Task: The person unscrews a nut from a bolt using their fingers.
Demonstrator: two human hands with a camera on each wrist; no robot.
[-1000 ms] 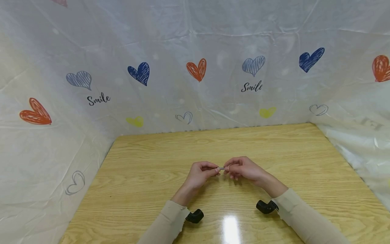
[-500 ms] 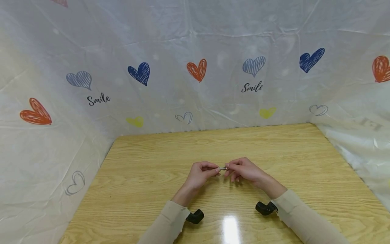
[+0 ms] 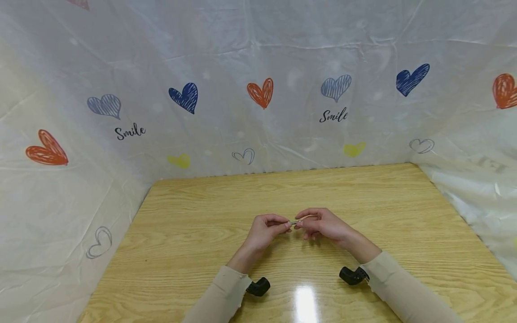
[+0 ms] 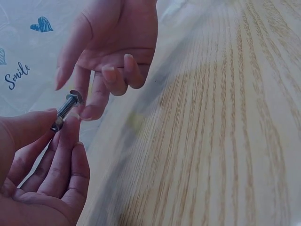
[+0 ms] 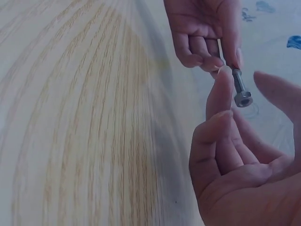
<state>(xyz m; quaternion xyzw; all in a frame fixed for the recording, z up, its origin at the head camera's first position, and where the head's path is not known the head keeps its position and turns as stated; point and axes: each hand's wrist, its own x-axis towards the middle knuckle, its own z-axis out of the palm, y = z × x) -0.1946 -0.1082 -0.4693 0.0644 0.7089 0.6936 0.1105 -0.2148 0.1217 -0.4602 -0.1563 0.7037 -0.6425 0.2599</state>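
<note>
A silvery threaded bolt (image 4: pixel 66 108) is pinched near one end between the thumb and fingers of my left hand (image 3: pixel 263 231). Its shank points towards my right hand (image 3: pixel 329 224), and a hex nut (image 5: pixel 243 99) sits on that end. The right thumb (image 5: pixel 277 92) stands apart from the nut, while the right fingers lie loosely bent just beside and behind it. Both hands are held close together over the table, and the left fingertips cover the bolt's other end.
The wood-grain table (image 3: pixel 202 269) is enclosed by pale plastic sheeting (image 3: pixel 226 130) printed with hearts and "Smile". Black curved wrist devices (image 3: pixel 260 286) stick out from both beige sleeves (image 3: pixel 224 291).
Half a second ago the right thumb and finger were together at the nut; now they have spread apart, and the hand has shifted slightly. The left hand stays still with the bolt.
</note>
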